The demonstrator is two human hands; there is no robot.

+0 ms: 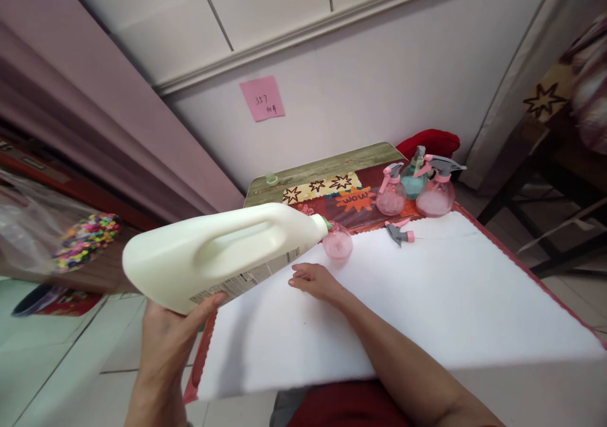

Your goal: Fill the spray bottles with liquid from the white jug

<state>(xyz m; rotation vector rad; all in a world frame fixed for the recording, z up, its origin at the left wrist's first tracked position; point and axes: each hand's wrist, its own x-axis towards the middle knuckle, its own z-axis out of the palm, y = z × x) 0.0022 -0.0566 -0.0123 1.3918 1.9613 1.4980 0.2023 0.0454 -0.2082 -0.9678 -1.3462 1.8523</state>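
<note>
A large pale cream detergent jug [165,250] lies tilted on its side in the air, its neck lowered toward the right. My left hand [175,326] is shut on it, supporting the underside near the base, thumb along the label. The jug's mouth, with a bit of green at it, meets the opening of a round pink spray bottle without its head [338,243]. Whether liquid flows cannot be made out. My right hand [315,280] is beneath the jug's neck, just left of that bottle, fingers loosely apart and holding nothing. A grey and pink spray head [401,233] lies on the white cloth.
Two pink spray bottles [391,198] [435,199] and a teal one [413,180] stand at the table's back right. A small green cap [271,178] sits at the back left. The white cloth [408,307] covers the front. A wall with a pink note [262,99] rises behind.
</note>
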